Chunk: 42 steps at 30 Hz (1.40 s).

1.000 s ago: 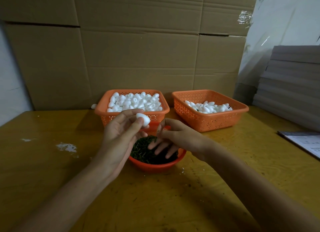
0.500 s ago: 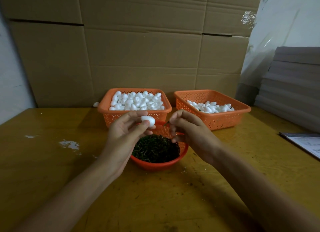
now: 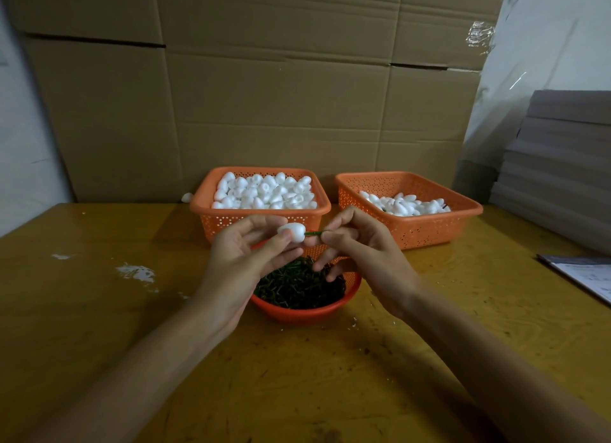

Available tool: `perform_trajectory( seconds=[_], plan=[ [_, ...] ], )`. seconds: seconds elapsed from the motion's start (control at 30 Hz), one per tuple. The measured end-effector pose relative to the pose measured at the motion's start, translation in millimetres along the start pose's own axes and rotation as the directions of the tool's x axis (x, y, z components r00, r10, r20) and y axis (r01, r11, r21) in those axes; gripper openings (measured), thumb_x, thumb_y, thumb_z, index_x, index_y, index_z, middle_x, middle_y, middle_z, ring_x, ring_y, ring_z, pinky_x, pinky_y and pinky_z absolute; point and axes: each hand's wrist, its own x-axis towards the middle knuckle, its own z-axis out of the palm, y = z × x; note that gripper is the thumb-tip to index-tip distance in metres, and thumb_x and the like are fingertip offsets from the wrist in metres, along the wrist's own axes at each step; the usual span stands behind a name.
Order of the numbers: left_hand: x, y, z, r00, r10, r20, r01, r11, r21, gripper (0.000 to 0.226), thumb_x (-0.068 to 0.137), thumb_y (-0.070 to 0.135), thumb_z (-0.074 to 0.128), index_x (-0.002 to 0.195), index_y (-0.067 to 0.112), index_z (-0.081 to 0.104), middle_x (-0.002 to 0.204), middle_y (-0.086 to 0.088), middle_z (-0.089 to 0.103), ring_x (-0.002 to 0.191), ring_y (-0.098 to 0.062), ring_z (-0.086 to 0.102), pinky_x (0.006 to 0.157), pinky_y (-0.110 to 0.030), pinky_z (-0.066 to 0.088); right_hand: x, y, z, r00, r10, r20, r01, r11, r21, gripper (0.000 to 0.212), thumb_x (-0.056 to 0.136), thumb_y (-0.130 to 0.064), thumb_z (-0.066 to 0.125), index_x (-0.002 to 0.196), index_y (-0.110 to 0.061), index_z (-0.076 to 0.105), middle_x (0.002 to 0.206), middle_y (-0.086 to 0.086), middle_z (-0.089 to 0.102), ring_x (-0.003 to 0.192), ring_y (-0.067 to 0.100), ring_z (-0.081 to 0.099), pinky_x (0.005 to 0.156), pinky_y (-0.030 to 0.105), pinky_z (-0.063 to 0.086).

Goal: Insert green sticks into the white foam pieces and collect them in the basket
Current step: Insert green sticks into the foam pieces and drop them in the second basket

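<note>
White foam catches our eye first. A single egg-shaped foam piece sits at the centre of the frame, pinched between the thumb and fingertips of the left hand, whose palm is turned toward us. The right hand meets it from the right. Its thumb and forefinger pinch a green stick that lies level with its left end at the blunt end of the foam piece; we cannot tell how far it has gone in. The other fingers of that hand hang loosely toward a red bowl heaped with dark green sticks, directly below both hands. Both forearms rise from the lower corners of the frame.

Behind the hands two orange perforated baskets stand side by side. The left basket is heaped to the rim with white foam pieces, and the right basket holds a shallower layer. A stray piece lies just left of the left basket.

The table is scuffed yellowish-brown wood, with white flecks in the left middle of the frame. Flattened cardboard fills the upper frame, and a stack of grey sheets stands at the right edge. A printed paper lies at the right edge below the stack; its writing is too small for us to read.
</note>
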Motion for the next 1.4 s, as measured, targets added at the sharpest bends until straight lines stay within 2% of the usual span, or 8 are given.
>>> perform_trajectory(
  seconds=[0.53, 0.67, 0.8, 0.9, 0.97, 1.1, 1.2, 1.4],
  plan=[
    [-3, -11, 2, 0.987, 0.14, 0.083, -0.157, 0.952, 0.262, 0.038, 0.092, 0.026, 0.076, 0.127, 0.022, 0.064, 0.125, 0.004, 0.075, 0.118, -0.016, 0.072, 0.095, -0.027, 0.059, 4, -3, -12, 0.967, -0.173, -0.188, 0.125, 0.962, -0.244, 0.005, 0.096, -0.009, 0.072, 0.097, -0.01, 0.068, 0.091, 0.011, 0.075, 0.073, 0.024, 0.071, 0.061, 0.033, 0.061],
    [-6, -14, 3, 0.947, 0.283, 0.153, -0.322, 0.831, 0.454, 0.018, 0.101, 0.031, 0.066, 0.116, 0.024, 0.069, 0.115, 0.005, 0.074, 0.118, -0.019, 0.068, 0.097, -0.035, 0.058, 3, -16, -51, 0.647, -0.542, -0.536, 0.157, 0.783, -0.602, 0.007, 0.102, -0.015, 0.064, 0.1, -0.014, 0.058, 0.091, 0.0, 0.068, 0.078, 0.023, 0.069, 0.066, 0.035, 0.061],
    [-9, -16, 1, 0.892, 0.352, 0.285, -0.442, 0.544, 0.713, 0.029, 0.101, 0.045, 0.054, 0.096, 0.023, 0.073, 0.094, 0.012, 0.069, 0.099, -0.015, 0.065, 0.085, -0.043, 0.052, 3, -34, -83, 0.246, -0.779, -0.576, 0.131, 0.616, -0.777, 0.018, 0.106, -0.025, 0.058, 0.102, -0.038, 0.046, 0.09, -0.017, 0.058, 0.076, 0.0, 0.062, 0.065, 0.018, 0.049],
    [-11, -16, -2, 0.867, 0.275, 0.417, -0.493, 0.346, 0.798, 0.044, 0.104, 0.051, 0.045, 0.089, 0.021, 0.073, 0.089, 0.014, 0.067, 0.09, -0.009, 0.063, 0.079, -0.043, 0.05, 8, -37, -101, 0.114, -0.807, -0.58, 0.004, 0.584, -0.812, 0.004, 0.107, -0.028, 0.055, 0.106, -0.03, 0.053, 0.093, -0.02, 0.057, 0.08, -0.005, 0.058, 0.07, 0.013, 0.043],
    [-13, -16, -3, 0.86, 0.158, 0.486, -0.51, 0.203, 0.836, 0.054, 0.104, 0.058, 0.038, 0.089, 0.021, 0.074, 0.093, 0.014, 0.068, 0.091, -0.008, 0.062, 0.082, -0.041, 0.05, 13, -25, -112, 0.2, -0.782, -0.591, -0.178, 0.564, -0.807, 0.02, 0.106, -0.029, 0.053, 0.11, -0.01, 0.06, 0.101, -0.004, 0.064, 0.086, 0.003, 0.058, 0.074, 0.023, 0.042],
    [-15, -17, -2, 0.861, 0.013, 0.508, -0.507, 0.063, 0.859, 0.065, 0.1, 0.07, 0.029, 0.088, 0.025, 0.074, 0.097, 0.014, 0.071, 0.098, -0.005, 0.062, 0.089, -0.036, 0.048, 19, 5, -119, 0.766, -0.336, -0.547, -0.544, 0.112, -0.831, 0.047, 0.109, -0.047, 0.048, 0.135, -0.012, 0.063, 0.155, 0.019, 0.044, 0.143, 0.04, 0.039, 0.105, 0.052, 0.04],
    [-14, -16, -2, 0.862, -0.007, 0.507, -0.506, 0.054, 0.861, 0.067, 0.1, 0.07, 0.026, 0.087, 0.024, 0.073, 0.098, 0.013, 0.072, 0.096, -0.005, 0.062, 0.086, -0.034, 0.05, 18, 7, -113, 0.817, -0.298, -0.494, -0.502, 0.052, -0.863, 0.042, 0.108, -0.042, 0.049, 0.136, -0.014, 0.064, 0.16, 0.017, 0.041, 0.148, 0.04, 0.034, 0.112, 0.056, 0.035],
    [-15, -16, -1, 0.86, 0.031, 0.509, -0.509, 0.117, 0.853, 0.063, 0.102, 0.063, 0.032, 0.091, 0.022, 0.079, 0.098, 0.014, 0.074, 0.095, -0.003, 0.064, 0.083, -0.034, 0.053, 14, -1, -48, 0.908, -0.381, -0.173, -0.075, 0.258, -0.963, 0.026, 0.103, -0.036, 0.051, 0.111, -0.018, 0.068, 0.115, 0.001, 0.064, 0.107, 0.016, 0.056, 0.085, 0.032, 0.048]
  ],
)
